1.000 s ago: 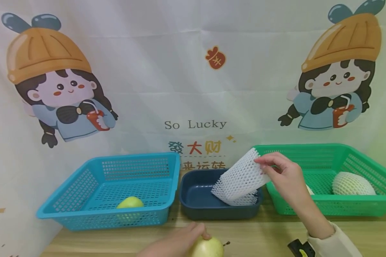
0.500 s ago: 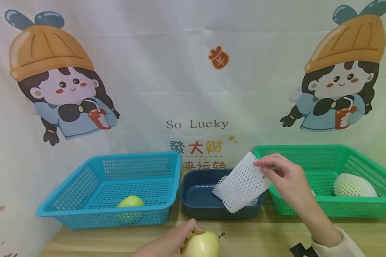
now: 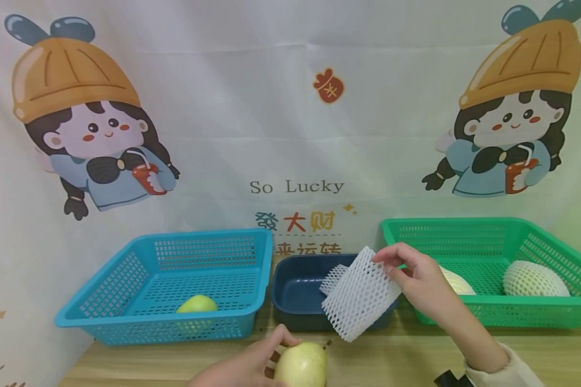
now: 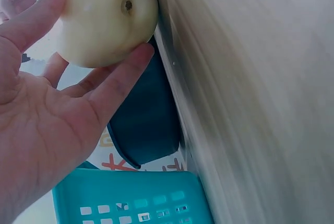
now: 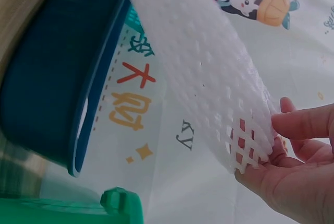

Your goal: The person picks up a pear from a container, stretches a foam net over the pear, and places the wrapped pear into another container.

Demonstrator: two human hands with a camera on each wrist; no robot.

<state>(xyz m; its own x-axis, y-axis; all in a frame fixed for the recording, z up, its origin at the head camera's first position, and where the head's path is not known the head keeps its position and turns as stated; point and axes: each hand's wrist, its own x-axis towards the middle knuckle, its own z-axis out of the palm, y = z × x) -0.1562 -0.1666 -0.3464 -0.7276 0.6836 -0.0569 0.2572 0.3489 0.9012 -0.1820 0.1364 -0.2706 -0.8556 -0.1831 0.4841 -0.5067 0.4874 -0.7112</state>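
Observation:
Near the table's front edge, my left hand (image 3: 252, 359) grips a pale yellow pear (image 3: 302, 364), its stem pointing up and right. The left wrist view shows thumb and fingers around the pear (image 4: 107, 18), its blossom end facing the camera. My right hand (image 3: 423, 279) pinches a white foam net sleeve (image 3: 360, 295) by its upper end. The sleeve hangs tilted over the front rim of the navy bin, its lower end above and right of the pear, apart from it. In the right wrist view, thumb and fingertips hold one end of the sleeve (image 5: 203, 67).
Another foam net (image 3: 333, 279) lies in the navy bin (image 3: 295, 320). To the left, a blue basket (image 3: 160, 333) holds a green-yellow fruit (image 3: 197, 304). A green basket (image 3: 513, 312) at right contains two net-covered fruits, one (image 3: 535, 279) at its right side. A printed cloth (image 3: 290, 134) hangs behind.
The foam sleeve in my right hand has come down and toward me, out past the bin's front rim. My left hand has raised the pear slightly and shifted it left.

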